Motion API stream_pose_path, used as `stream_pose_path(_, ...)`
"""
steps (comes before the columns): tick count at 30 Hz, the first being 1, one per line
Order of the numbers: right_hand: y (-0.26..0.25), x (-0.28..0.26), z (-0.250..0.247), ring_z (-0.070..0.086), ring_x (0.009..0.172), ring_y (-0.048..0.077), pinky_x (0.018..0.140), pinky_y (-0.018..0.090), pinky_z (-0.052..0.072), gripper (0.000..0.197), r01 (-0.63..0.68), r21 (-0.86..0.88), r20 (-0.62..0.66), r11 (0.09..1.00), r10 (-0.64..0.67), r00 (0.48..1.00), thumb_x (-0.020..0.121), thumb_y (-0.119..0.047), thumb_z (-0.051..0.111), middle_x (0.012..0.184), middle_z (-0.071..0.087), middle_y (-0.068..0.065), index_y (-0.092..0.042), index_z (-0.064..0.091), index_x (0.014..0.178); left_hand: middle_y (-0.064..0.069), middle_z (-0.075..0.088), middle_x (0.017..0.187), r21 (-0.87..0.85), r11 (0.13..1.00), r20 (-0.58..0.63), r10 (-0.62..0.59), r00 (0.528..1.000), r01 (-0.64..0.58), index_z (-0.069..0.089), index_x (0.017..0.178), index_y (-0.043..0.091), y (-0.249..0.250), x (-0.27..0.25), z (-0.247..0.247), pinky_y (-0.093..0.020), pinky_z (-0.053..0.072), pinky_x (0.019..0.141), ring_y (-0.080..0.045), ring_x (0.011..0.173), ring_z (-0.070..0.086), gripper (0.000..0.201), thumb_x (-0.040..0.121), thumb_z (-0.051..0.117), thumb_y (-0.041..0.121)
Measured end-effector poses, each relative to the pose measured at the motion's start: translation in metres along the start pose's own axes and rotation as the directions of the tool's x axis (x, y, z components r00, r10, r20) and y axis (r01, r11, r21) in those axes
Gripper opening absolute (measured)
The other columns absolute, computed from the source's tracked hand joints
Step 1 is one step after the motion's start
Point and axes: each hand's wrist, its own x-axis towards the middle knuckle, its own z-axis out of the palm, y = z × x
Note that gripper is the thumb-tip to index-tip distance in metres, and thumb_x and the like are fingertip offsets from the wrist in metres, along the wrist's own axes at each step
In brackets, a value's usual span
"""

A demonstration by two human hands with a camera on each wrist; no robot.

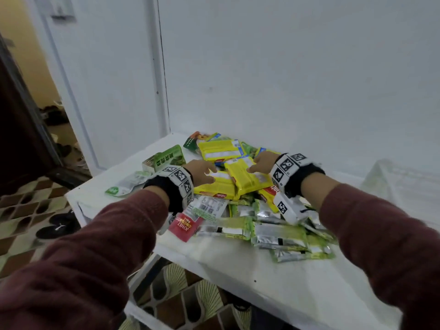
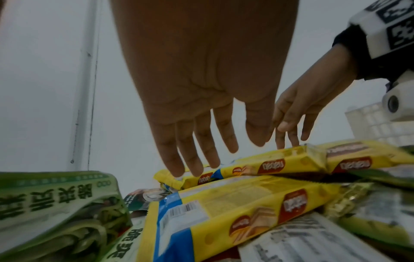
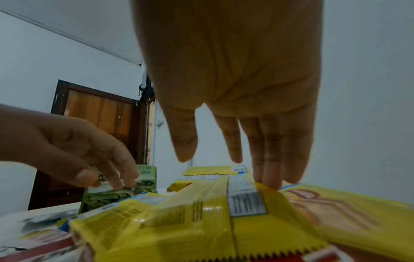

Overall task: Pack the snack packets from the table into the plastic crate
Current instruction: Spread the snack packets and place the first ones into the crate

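The plastic crate (image 1: 402,179) stands at the table's (image 1: 273,265) right end, its contents blurred. The left hand (image 1: 201,171) and right hand (image 1: 263,161), fingers straight, touch yellow wafer packets (image 1: 240,178) atop the snack pile, gripping nothing.

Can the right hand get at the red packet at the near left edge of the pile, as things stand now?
Probably not directly: the left forearm lies across the way to the red packet, while the right hand reaches over the yellow packets. The left hand is nearer.
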Motion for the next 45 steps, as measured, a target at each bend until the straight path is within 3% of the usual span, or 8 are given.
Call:
stream_pose_path(4,0.000,0.037,0.005,0.057,0.112,0.029,0.092,0.034,0.045,0.072,-0.003,-0.061,0.117,0.998,0.010,0.993,0.083,-0.056,0.054,0.124,0.058,0.014,0.001,0.049,0.126,-0.009,0.041,0.143,0.085,0.996,0.126,0.015,0.992,-0.026,0.037,0.140,0.014,0.001,0.041,0.001,-0.032,0.035,0.102,-0.025,0.129,0.042,0.052,0.093,0.052,0.032)
stream_pose_path(13,0.024,0.118,0.020,0.064,0.101,0.035,0.089,0.052,0.050,0.130,0.130,-0.034,0.275,0.991,-0.116,0.954,0.016,-0.089,0.062,0.110,0.067,0.015,-0.006,0.062,0.116,-0.003,0.022,0.154,0.241,0.962,0.432,0.010,0.902,-0.126,0.020,0.148,0.015,-0.003,0.096,0.004,-0.038,0.023,0.114,-0.023,0.141,0.025,0.085,0.082,0.061,0.049)
stream_pose_path(16,0.014,0.075,-0.009,0.064,0.101,0.032,0.090,0.034,0.052,0.080,0.056,0.031,0.280,0.998,-0.063,0.958,0.057,-0.058,0.079,0.110,0.067,0.017,-0.003,0.063,0.113,-0.005,0.029,0.151,0.209,0.967,0.406,0.047,0.912,-0.143,0.026,0.145,0.012,-0.008,0.105,-0.005,-0.036,0.027,0.112,-0.023,0.137,0.031,0.080,0.083,0.062,0.046)
stream_pose_path(19,0.032,0.054,-0.034,0.060,0.067,0.012,0.050,0.014,0.049,0.023,0.015,0.235,0.252,0.972,-0.076,0.965,0.079,-0.020,0.072,0.089,0.066,0.005,-0.009,0.061,0.096,-0.020,0.051,0.131,0.139,0.984,0.250,0.077,0.965,-0.115,0.049,0.126,-0.002,-0.016,0.116,-0.024,-0.033,0.038,0.096,-0.031,0.119,0.049,0.064,0.083,0.062,0.043)
stream_pose_path(22,0.055,0.040,-0.050,0.065,0.077,0.017,0.068,0.025,0.053,0.040,-0.010,0.406,0.254,0.914,-0.102,0.962,0.075,-0.020,0.074,0.102,0.068,0.013,-0.004,0.059,0.109,-0.023,0.052,0.128,0.104,0.991,0.156,0.068,0.985,-0.085,0.052,0.122,-0.005,-0.023,0.133,-0.040,-0.034,0.038,0.095,-0.033,0.118,0.049,0.065,0.084,0.059,0.047)
stream_pose_path(30,0.065,0.012,-0.029,0.045,0.122,0.022,0.094,0.031,0.042,0.068,-0.263,0.021,0.208,0.964,0.253,0.945,0.072,-0.047,0.072,0.128,0.050,-0.001,-0.018,0.047,0.129,-0.001,0.049,0.139,0.334,0.935,0.171,0.059,0.983,-0.114,0.049,0.133,0.020,-0.038,0.175,-0.050,-0.038,0.034,0.108,-0.023,0.127,0.046,0.115,0.049,0.033,0.096)
stream_pose_path(34,0.052,-0.001,-0.019,0.023,0.141,0.023,0.112,0.035,0.026,0.094,-0.346,-0.082,0.258,0.935,0.355,0.899,0.077,-0.049,0.067,0.155,0.018,0.004,-0.015,0.016,0.148,-0.002,0.033,0.150,0.308,0.944,0.230,0.042,0.972,-0.114,0.035,0.143,0.019,-0.033,0.175,-0.051,-0.037,0.020,0.114,-0.023,0.138,0.031,0.085,0.077,0.043,0.073)
stream_pose_path(45,0.023,-0.022,-0.018,0.029,0.138,0.023,0.108,0.033,0.032,0.094,-0.360,0.044,0.099,0.932,0.355,0.930,0.075,-0.038,0.073,0.152,0.024,0.007,-0.010,0.019,0.146,-0.011,0.035,0.148,0.199,0.967,0.265,0.102,0.959,-0.158,0.035,0.141,0.004,-0.032,0.176,-0.051,-0.032,0.026,0.110,-0.026,0.135,0.036,0.074,0.086,0.053,0.051)
